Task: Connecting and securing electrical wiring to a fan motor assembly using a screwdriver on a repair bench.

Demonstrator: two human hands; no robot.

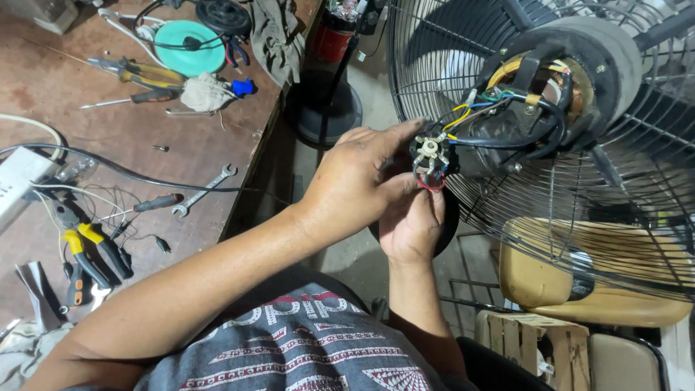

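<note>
One fan (579, 145), two pliers (90, 250), one wrench (205, 190), two hands (355, 181)

Even, fairly bright light; sharp focus, soft shadows, slight wide-angle bending.

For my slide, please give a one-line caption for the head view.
Both hands, left hand and right hand, hold a wired rotary switch behind an open fan motor, workbench beside.

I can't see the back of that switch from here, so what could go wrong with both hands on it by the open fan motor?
1. The thin coloured wires run taut from the exposed motor to the small black rotary switch; a tug might loosen them.
2. The left hand and right hand touch bare metal terminals; shock is possible if powered.
</note>
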